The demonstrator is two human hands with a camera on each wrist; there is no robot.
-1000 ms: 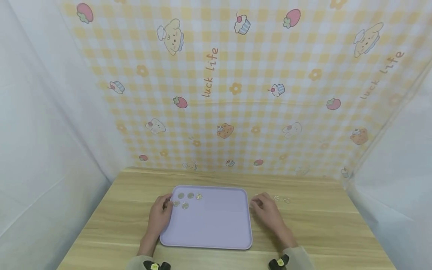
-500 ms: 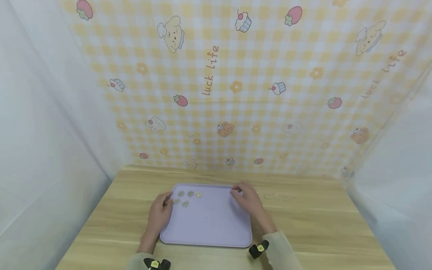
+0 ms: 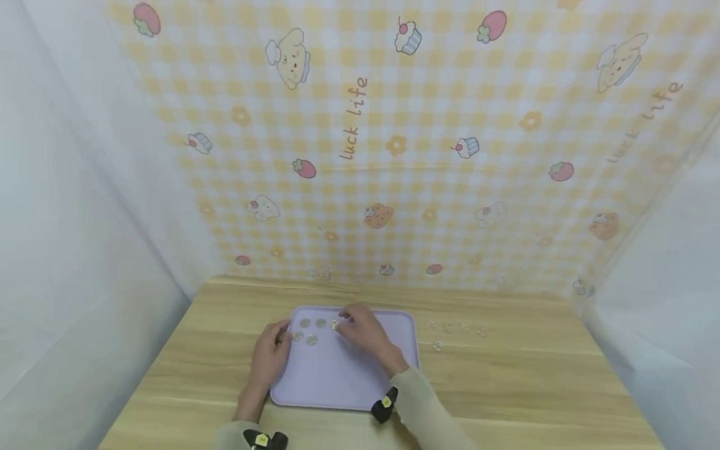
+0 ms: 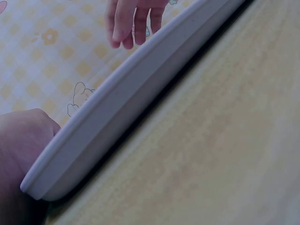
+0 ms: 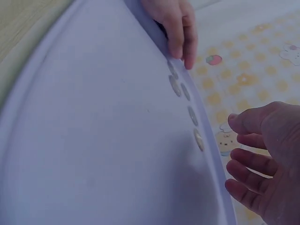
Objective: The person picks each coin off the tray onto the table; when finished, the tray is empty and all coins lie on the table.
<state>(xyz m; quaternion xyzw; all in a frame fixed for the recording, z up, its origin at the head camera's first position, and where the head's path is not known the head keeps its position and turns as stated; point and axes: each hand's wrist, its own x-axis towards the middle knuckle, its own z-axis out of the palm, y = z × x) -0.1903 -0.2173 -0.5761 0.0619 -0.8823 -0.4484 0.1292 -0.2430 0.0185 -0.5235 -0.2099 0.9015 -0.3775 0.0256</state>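
A lilac tray (image 3: 343, 381) lies on the wooden table, with several coins (image 3: 312, 340) in its upper left corner. My left hand (image 3: 269, 356) holds the tray's left rim, its fingertips at the edge beside the coins, as the right wrist view also shows. Over the tray, my right hand (image 3: 362, 329) reaches with bent fingers to the coin (image 3: 334, 325) at the right end of the top row. In the right wrist view its thumb (image 5: 251, 119) lies close to the index finger; I cannot tell whether a coin is pinched between them.
To the right of the tray, several more small clear-looking discs (image 3: 447, 327) lie on the wooden table (image 3: 506, 387), most in a row and one (image 3: 437, 345) nearer the tray. Behind the table hangs a yellow checked cloth (image 3: 416, 187); white sheets (image 3: 90, 250) close off both sides.
My right hand has moved left from beside the tray's right edge, across the tray, to the coins. The discs it covered on the table now show. My left hand stays at the rim.
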